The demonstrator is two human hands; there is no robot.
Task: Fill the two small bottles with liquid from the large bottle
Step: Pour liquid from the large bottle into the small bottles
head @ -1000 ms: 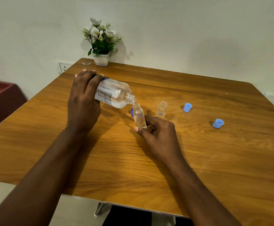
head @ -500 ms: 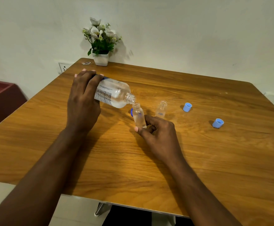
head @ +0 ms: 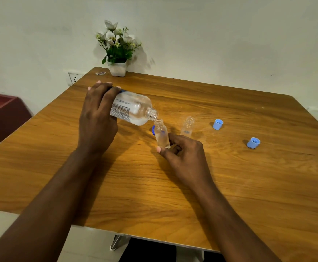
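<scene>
Wrapping large bottle, left hand hides its base, right hand pinching small bottle, blue cap half hidden

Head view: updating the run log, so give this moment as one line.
left hand: grips tilted large bottle | right hand: holds small bottle under its mouth | other small bottle: uncapped, on table

Light-blue caps, wood-grain table

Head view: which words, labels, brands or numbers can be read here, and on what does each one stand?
Label on the large bottle: lines of small black print, too small to read.
Small bottle standing alone on the table: bluish mark near its base, unreadable.
Nothing can be quoted.
</scene>
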